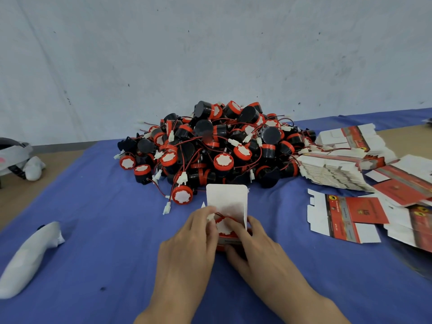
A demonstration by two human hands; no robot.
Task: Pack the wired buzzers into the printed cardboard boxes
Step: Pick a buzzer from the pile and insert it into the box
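A small printed cardboard box (228, 199) stands on the blue cloth with its white top flap raised. A red-and-white buzzer (225, 226) sits in its mouth, its wire looped on top. My left hand (189, 239) holds the box's left side, with the fingertips on the white connector. My right hand (253, 242) grips the box's right side, its index finger pressing on the buzzer. Behind lies a big pile of black-and-red wired buzzers (217, 146). One loose buzzer (182, 194) lies just left of the flap.
Flat red-and-white box blanks (346, 218) and a stack of them (336, 170) lie at the right. A white wrapped object (30, 256) lies at the left on the blue cloth (105, 230). More white items (18, 157) sit at the far left. A wall stands behind.
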